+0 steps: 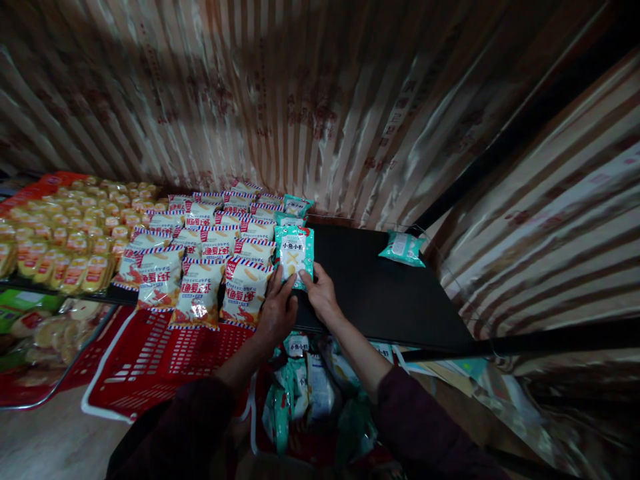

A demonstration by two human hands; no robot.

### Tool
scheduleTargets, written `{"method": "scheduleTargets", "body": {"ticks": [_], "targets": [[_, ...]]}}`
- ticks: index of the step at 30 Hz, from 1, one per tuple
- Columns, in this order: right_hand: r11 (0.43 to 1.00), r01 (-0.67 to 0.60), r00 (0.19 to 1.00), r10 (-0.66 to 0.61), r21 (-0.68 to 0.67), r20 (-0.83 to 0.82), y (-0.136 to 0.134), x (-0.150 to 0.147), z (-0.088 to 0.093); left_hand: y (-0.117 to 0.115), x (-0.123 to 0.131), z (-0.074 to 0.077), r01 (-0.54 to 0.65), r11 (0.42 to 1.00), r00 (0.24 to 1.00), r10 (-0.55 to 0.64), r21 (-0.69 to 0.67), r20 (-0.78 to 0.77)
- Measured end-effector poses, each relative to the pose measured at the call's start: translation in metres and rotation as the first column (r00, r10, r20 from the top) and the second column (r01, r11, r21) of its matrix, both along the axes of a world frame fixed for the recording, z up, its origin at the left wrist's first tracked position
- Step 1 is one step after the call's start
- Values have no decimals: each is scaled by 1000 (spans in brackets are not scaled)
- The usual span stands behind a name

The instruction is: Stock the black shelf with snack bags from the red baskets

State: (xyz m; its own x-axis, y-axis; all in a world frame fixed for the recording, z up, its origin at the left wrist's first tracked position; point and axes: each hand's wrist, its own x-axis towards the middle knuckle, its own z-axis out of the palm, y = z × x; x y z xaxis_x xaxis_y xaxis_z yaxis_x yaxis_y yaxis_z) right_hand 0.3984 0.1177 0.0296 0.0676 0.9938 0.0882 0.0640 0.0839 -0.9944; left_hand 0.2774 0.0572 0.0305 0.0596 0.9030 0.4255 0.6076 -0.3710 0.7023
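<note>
Between my two hands is a teal snack bag [294, 252] with white and yellow print, its front facing me at the near left part of the black shelf. The fingers of my left hand [277, 308] grip its lower left edge. On the lower right edge, my right hand [320, 293] pinches the same bag with the thumb on its front. Behind it stand more teal bags [299, 205] in a line. Rows of white-and-orange snack bags [199, 293] with striped edges stand just left of my left hand.
Far right on the black shelf [390, 300] lies a single teal bag [403, 248]. Below are a red basket [135, 360] and another holding several teal bags [300, 393]. Yellow packaged snacks [75, 233] fill the left. Striped sheeting [320, 107] hangs behind, with a dark post [465, 163] at right.
</note>
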Motion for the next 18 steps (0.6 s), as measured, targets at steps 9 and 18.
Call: {"method": "scheduleTargets", "body": {"ticks": [9, 18], "targets": [[999, 34, 996, -36, 21, 87, 4, 1, -2, 3, 2, -4, 15, 1000, 1000, -15, -1, 6], [983, 98, 883, -156, 153, 442, 1, -6, 5, 2, 3, -1, -78, 997, 996, 77, -12, -41]]}}
